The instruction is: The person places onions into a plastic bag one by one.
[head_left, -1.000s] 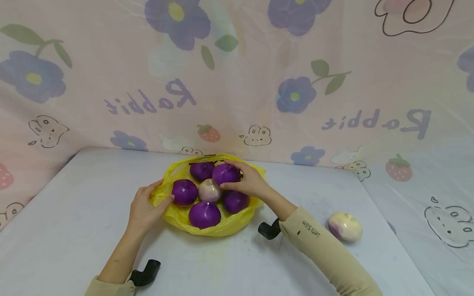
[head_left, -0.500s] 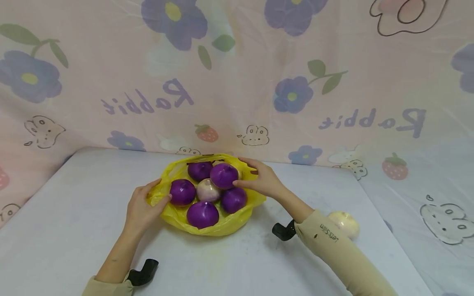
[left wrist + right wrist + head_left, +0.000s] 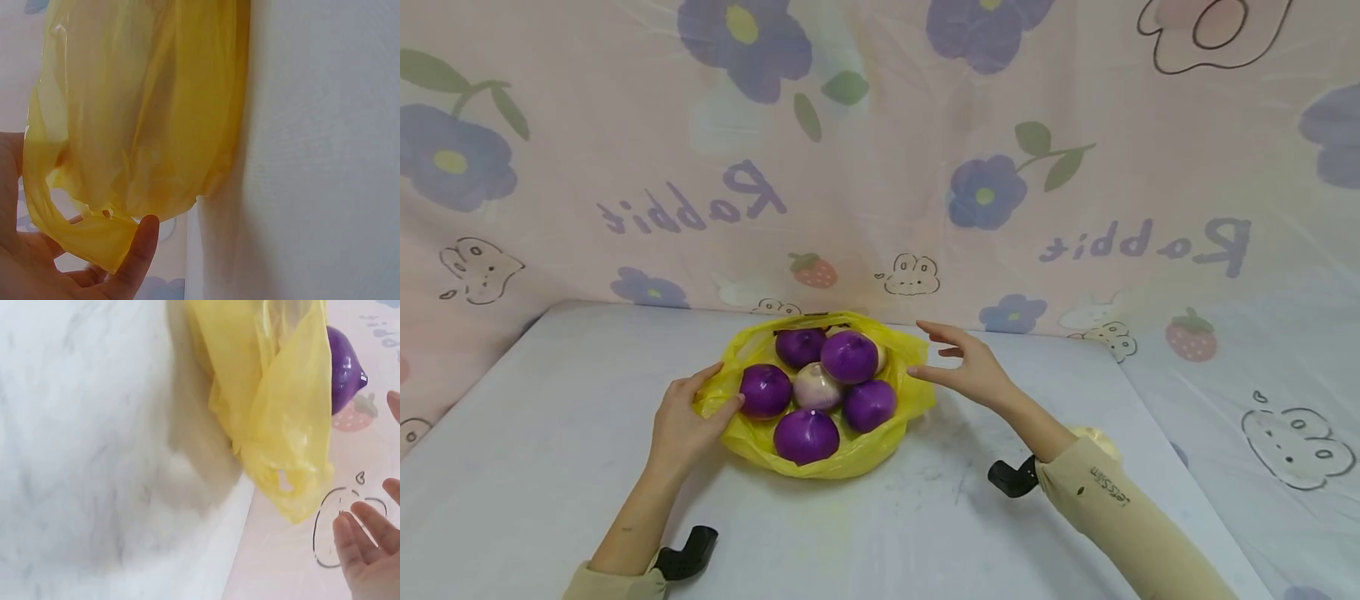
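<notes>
A yellow plastic bag point(image 3: 850, 467) stands with its mouth spread, several glossy purple onions and paler ones inside. One purple onion point(image 3: 848, 357) sits raised on the others, above a pale onion point(image 3: 817, 387). My left hand point(image 3: 688, 425) holds the bag's left rim; in the left wrist view the thumb point(image 3: 142, 244) and fingers pinch the handle loop. To the right of the bag, my right hand point(image 3: 966, 367) hovers with fingers spread and nothing in them. The right wrist view has its fingers point(image 3: 356, 547) apart from the bag.
Another pale onion point(image 3: 1099, 440) lies on the white table point(image 3: 865, 542) at the right, mostly hidden behind the right sleeve point(image 3: 1135, 512). A printed cloth point(image 3: 880, 167) hangs behind the table. Black camera mounts point(image 3: 688, 553) stick out at both wrists.
My right hand has let go of the top purple onion and moved right, out of the bag. The left hand has stayed at the rim. The sleeve now covers more of the loose onion.
</notes>
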`<state>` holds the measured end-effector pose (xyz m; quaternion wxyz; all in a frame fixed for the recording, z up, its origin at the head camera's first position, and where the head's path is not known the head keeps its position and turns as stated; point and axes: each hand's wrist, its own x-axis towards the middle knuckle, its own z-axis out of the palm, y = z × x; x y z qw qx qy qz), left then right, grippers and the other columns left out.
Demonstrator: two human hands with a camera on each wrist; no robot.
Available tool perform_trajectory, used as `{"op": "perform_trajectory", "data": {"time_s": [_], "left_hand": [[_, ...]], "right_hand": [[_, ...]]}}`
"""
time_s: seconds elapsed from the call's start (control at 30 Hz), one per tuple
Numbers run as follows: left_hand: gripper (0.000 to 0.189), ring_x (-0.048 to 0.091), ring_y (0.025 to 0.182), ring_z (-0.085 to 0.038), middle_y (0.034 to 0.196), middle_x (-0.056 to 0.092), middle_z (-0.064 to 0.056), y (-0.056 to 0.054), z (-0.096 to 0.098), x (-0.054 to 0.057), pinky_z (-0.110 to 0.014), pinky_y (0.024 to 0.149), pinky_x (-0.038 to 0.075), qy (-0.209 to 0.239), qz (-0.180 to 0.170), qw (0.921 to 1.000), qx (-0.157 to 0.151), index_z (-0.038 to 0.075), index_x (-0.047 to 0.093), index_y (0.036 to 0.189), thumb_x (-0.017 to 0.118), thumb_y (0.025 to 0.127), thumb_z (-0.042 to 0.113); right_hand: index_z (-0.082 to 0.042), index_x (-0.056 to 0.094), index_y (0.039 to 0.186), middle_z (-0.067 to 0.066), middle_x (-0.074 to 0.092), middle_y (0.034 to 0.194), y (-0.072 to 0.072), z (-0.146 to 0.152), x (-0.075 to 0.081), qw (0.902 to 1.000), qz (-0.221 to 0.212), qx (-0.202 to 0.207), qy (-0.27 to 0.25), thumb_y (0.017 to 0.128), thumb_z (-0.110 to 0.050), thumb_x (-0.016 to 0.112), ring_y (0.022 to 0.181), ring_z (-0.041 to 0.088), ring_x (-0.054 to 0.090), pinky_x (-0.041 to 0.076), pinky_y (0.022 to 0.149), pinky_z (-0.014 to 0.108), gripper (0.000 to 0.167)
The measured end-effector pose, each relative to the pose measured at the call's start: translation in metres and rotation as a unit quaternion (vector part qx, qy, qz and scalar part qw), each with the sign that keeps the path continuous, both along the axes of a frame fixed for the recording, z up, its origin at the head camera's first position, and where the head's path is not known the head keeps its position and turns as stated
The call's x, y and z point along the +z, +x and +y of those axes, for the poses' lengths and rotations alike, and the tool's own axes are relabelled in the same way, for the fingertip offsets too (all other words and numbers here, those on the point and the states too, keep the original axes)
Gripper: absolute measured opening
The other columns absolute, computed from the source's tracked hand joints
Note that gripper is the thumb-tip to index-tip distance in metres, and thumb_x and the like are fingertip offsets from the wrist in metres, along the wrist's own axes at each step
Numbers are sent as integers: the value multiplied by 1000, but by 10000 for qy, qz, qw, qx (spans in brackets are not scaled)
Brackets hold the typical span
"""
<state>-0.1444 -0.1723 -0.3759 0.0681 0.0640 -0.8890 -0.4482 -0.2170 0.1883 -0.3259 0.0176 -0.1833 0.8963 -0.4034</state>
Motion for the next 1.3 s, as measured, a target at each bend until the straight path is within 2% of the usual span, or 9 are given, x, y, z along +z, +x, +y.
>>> {"op": "perform_trajectory", "data": {"time_s": [0.3, 0.63, 0.97, 1.3], "left_hand": [[64, 39, 121, -43, 133, 40, -29, 0, 1, -1, -55, 103, 30, -3, 3, 10000, -39, 2, 43, 142, 63, 87, 27], [64, 39, 121, -43, 134, 40, -29, 0, -1, -1, -56, 103, 30, -81, -24, 10000, -40, 2, 43, 142, 63, 88, 28], [65, 38, 122, -44, 135, 39, -29, 1, 0, -1, -56, 104, 29, -11, -60, 10000, -40, 1, 42, 143, 62, 88, 28], [65, 38, 122, -45, 134, 40, -31, 0, -1, -2, -58, 103, 29, -111, 22, 9999, -62, -1, 42, 142, 63, 87, 28]], "right_hand": [[-22, 46, 143, 4, 45, 147, 7, 27, -3, 9998, 117, -53, 140, 80, -36, 76, 130, 29, 46, 40, 104, 47, 71], [-26, 43, 144, 5, 45, 146, 17, 63, -7, 9972, -247, -521, 476, 79, -47, 74, 130, 30, 45, 39, 104, 50, 76], [-18, 45, 143, 8, 46, 145, 24, 86, -12, 9974, 15, -443, 560, 82, -39, 74, 129, 33, 45, 39, 103, 51, 71], [-16, 46, 142, 11, 48, 143, 41, 113, -21, 9941, -23, -776, 762, 83, -40, 73, 127, 34, 45, 37, 102, 55, 69]]}}
